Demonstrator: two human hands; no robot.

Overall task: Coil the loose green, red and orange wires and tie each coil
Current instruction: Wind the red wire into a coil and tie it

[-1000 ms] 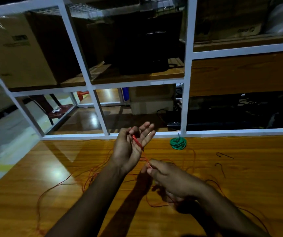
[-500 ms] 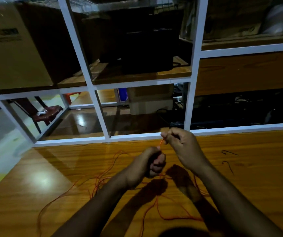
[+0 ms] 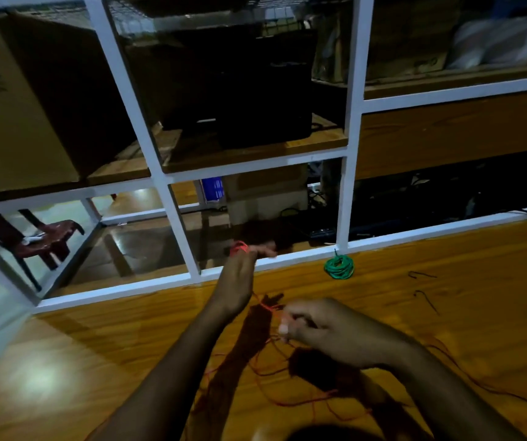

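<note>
My left hand [image 3: 240,278] is raised over the wooden table [image 3: 447,313] with a few turns of red wire [image 3: 239,248] looped round its fingers. The wire runs down from there to my right hand [image 3: 326,329], which pinches it between thumb and fingers lower and nearer to me. Loose red wire [image 3: 303,399] lies tangled on the table under both arms. A tied green coil [image 3: 339,267] rests at the table's far edge. The frame is blurred, so the exact finger positions are unclear.
Two short dark wire pieces [image 3: 423,275] [image 3: 426,300] lie on the table at the right. A white shelf frame [image 3: 349,186] rises along the far edge, with cardboard boxes [image 3: 10,122] and dark equipment behind it. A plastic chair [image 3: 49,237] stands beyond at the left.
My right hand has dropped from beside the left hand's fingers down toward me, drawing the wire out. My left hand has opened upward, and the green coil is uncovered.
</note>
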